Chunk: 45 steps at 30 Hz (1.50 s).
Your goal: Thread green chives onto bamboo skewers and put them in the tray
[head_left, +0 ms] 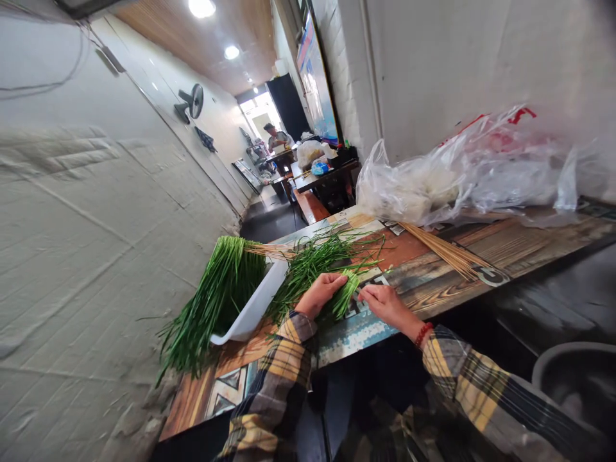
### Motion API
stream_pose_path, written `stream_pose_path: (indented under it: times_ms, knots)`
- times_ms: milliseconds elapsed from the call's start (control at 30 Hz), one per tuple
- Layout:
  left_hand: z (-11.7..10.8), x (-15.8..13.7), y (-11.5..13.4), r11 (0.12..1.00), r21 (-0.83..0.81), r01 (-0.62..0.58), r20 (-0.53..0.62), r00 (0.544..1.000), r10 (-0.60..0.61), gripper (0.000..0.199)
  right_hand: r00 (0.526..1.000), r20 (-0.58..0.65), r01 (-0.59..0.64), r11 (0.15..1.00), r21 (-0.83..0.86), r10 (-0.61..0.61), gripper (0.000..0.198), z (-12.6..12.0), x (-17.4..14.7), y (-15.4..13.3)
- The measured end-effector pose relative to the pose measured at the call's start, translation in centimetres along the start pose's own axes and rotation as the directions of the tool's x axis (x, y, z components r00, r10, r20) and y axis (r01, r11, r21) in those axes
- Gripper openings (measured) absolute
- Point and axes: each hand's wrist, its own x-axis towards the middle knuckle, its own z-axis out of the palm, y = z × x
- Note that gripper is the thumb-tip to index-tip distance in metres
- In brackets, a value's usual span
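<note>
My left hand (323, 292) is closed around the pale cut ends of a small bunch of garlic chives (350, 289) above the table. Just to the right, my right hand (385, 304) has its fingers pinched together at the edge of that bunch; what they hold, if anything, is too small to make out. Loose green chives (317, 260) lie spread on the table behind and left of my hands. Farther left, skewered chives (226, 276) are heaped over a white plastic tray (255, 314), leaves hanging down its left side and the bare skewer ends pointing right.
A bundle of bamboo skewers (437, 247) lies on the patterned wooden table (481, 240). Clear plastic bags (462, 179) are piled against the wall behind. A grey bucket (572, 366) stands lower right. Farther back, a person (278, 138) sits at another table.
</note>
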Motion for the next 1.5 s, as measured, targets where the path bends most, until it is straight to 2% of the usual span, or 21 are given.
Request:
stream_pose_path:
  times_ms: [500,733,867,933,1000,1133,1200,1267,1333,1400,1500]
  knots:
    - [1.2,0.2,0.9,0.997,0.079,0.011,0.036,0.999,-0.014,0.049,0.999,-0.036,0.023,0.999,0.036,-0.021,0.034,-0.3,0.3,0.1]
    - [1.4,0.7,1.4,0.989,0.15,0.003,0.011,1.0,-0.004,0.055,0.997,-0.069,-0.025,0.995,0.099,0.032,0.034,-0.3,0.4,-0.2]
    - [0.5,0.7,1.9,0.959,0.272,-0.078,0.032,0.997,0.072,0.056,0.99,-0.11,-0.072,0.987,0.146,0.089,0.035,-0.4,0.4,-0.3]
    - [0.2,0.7,1.9,0.9,0.415,-0.137,0.023,0.99,0.14,0.059,0.985,-0.128,-0.092,0.981,0.171,0.114,0.036,-0.5,0.4,-0.3]
    - [0.2,0.6,1.8,0.785,0.596,-0.168,-0.001,0.978,0.21,0.069,0.981,-0.138,-0.109,0.974,0.197,0.138,0.036,-0.6,0.5,-0.2]
    - [1.5,-0.2,1.7,0.442,0.883,-0.161,0.023,0.953,0.302,0.086,0.97,-0.144,-0.156,0.956,0.25,0.196,0.039,-0.3,0.3,-0.4]
    - [2.5,-0.8,1.6,0.272,0.958,-0.093,0.001,0.947,0.32,0.082,0.964,-0.145,-0.179,0.946,0.27,0.224,0.041,0.1,0.0,-0.7]
    - [3.3,-1.5,1.5,0.147,0.989,-0.017,-0.034,0.94,0.339,0.074,0.962,-0.12,-0.198,0.931,0.306,0.243,0.041,0.2,-0.6,-0.9]
    - [3.7,-2.1,1.2,0.075,0.997,0.001,-0.028,0.933,0.358,0.067,0.972,-0.06,-0.197,0.925,0.325,0.229,0.038,0.0,-1.3,-1.0]
    - [3.8,-2.7,0.9,0.056,0.998,-0.018,-0.004,0.93,0.367,0.066,0.982,-0.027,-0.172,0.942,0.288,0.188,0.036,-0.7,-1.9,-0.9]
    - [3.8,-3.3,0.2,0.075,0.996,-0.053,0.023,0.936,0.35,0.069,0.977,-0.101,-0.164,0.96,0.227,0.19,0.037,-1.9,-2.1,-0.6]
